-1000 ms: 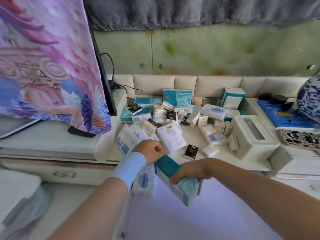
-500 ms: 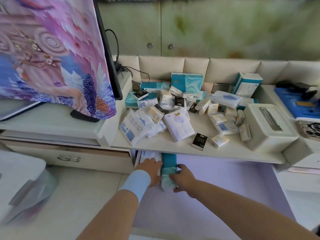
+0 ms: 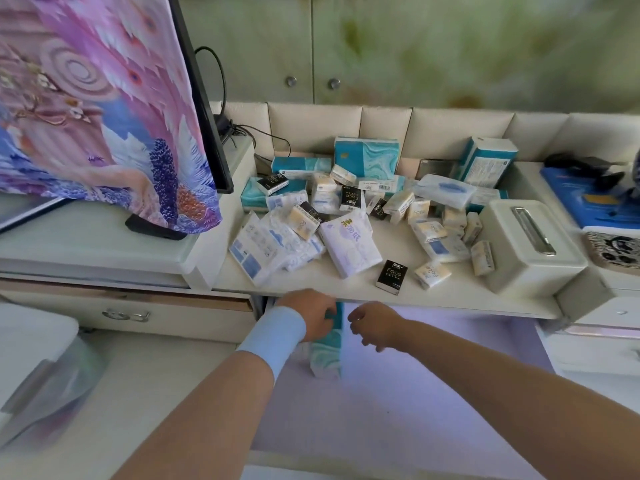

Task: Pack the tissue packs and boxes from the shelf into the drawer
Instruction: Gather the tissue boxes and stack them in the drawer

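Pulled out under the front edge of the shelf point(image 3: 460, 293): the drawer point(image 3: 433, 393), filled only at its back left corner. Standing there on end, a teal box point(image 3: 325, 355), probably light, stiff cardboard, easy to dent at the corners; best taken by the two long sides. Held at the top edge by the bent fingers of the left hand point(image 3: 310, 317). Just beside it, not touching, the right hand point(image 3: 375, 325), loosely curled and empty. Heaped from the middle to the back edge of the shelf, more boxes point(image 3: 367, 155) and soft packs point(image 3: 349, 249). Likely light, squashy and slippery in their film, so better pinched across the middle. Smallest, near the front edge, a black pack point(image 3: 392, 277), fit for a fingertip grip.
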The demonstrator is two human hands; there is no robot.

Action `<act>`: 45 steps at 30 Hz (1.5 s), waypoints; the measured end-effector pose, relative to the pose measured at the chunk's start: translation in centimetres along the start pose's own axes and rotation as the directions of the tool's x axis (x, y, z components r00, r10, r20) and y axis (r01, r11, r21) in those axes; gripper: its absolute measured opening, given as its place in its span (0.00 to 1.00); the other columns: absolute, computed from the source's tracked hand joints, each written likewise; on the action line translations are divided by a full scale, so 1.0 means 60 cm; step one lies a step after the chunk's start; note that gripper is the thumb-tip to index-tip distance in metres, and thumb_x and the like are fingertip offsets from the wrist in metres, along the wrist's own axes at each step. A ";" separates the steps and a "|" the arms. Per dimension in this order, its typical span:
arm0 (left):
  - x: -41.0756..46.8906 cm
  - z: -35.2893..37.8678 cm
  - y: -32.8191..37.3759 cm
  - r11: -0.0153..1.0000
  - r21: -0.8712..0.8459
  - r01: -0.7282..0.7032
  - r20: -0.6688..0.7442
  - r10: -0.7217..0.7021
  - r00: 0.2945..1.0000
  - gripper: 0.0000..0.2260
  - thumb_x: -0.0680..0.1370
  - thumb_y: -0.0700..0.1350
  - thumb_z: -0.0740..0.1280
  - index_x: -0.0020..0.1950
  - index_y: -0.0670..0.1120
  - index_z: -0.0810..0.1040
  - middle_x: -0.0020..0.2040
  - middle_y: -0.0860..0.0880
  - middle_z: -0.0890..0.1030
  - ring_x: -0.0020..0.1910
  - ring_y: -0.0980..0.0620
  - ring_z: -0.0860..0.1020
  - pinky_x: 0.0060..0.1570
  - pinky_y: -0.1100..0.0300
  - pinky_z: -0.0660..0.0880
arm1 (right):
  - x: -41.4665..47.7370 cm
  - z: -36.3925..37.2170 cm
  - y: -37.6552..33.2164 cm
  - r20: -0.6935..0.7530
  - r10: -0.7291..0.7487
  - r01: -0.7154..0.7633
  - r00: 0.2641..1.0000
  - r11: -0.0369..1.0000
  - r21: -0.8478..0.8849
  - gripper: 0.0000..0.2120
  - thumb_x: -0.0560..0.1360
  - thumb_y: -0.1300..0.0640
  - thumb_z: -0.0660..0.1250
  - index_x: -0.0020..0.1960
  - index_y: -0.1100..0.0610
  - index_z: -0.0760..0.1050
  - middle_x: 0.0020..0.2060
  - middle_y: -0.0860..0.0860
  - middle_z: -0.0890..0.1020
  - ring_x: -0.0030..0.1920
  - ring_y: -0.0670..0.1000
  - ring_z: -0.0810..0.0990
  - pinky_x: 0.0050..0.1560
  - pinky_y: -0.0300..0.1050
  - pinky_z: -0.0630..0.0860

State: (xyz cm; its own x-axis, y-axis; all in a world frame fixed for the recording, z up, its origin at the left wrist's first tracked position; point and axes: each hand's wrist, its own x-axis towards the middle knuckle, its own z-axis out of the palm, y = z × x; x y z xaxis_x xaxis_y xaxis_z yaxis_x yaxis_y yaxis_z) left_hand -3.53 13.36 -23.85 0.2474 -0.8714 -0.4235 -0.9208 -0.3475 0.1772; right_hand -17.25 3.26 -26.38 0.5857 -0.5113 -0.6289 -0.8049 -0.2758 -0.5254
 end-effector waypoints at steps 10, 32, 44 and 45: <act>0.113 -0.190 0.127 0.958 -0.258 -0.122 -0.296 0.041 0.954 0.10 0.78 0.51 0.63 0.58 0.55 0.77 0.56 0.53 0.80 0.53 0.49 0.77 0.55 0.53 0.76 | -0.034 -0.299 0.005 -0.367 -0.143 -0.004 0.919 0.928 -0.373 0.14 0.81 0.56 0.59 0.62 0.56 0.79 0.57 0.54 0.81 0.54 0.54 0.81 0.55 0.48 0.79; 0.411 -0.230 0.195 0.956 0.110 -0.271 -0.422 0.292 0.858 0.27 0.73 0.53 0.70 0.71 0.55 0.68 0.71 0.51 0.67 0.69 0.46 0.65 0.64 0.52 0.66 | 0.148 -0.475 0.069 -0.457 -0.198 0.003 0.867 0.920 -0.391 0.27 0.69 0.40 0.73 0.64 0.44 0.70 0.61 0.50 0.76 0.61 0.54 0.72 0.67 0.56 0.67; 0.376 -0.257 0.172 0.959 -0.179 -0.219 -0.104 0.203 0.974 0.15 0.72 0.58 0.73 0.55 0.55 0.81 0.57 0.54 0.78 0.55 0.51 0.77 0.57 0.55 0.75 | 0.198 -0.488 0.080 -0.526 -0.144 -0.185 0.838 0.832 -0.523 0.37 0.71 0.48 0.73 0.76 0.45 0.61 0.70 0.52 0.67 0.66 0.56 0.70 0.60 0.53 0.74; 0.380 -0.246 0.169 0.969 -0.119 -0.217 -0.178 0.194 0.965 0.14 0.73 0.56 0.72 0.57 0.56 0.79 0.59 0.53 0.77 0.57 0.50 0.75 0.58 0.53 0.74 | 0.206 -0.484 0.076 -0.514 -0.148 -0.209 0.845 0.794 -0.571 0.41 0.71 0.47 0.73 0.78 0.46 0.57 0.71 0.53 0.67 0.67 0.57 0.70 0.61 0.54 0.74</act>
State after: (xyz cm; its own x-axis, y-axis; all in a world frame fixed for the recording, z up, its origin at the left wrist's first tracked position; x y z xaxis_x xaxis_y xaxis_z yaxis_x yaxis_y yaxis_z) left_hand -2.75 -15.15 -18.60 0.1134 -0.9699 -0.2155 -0.9098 -0.1886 0.3697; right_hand -16.46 -27.99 -19.92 0.5647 -0.8098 -0.1590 -0.8157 -0.5770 0.0415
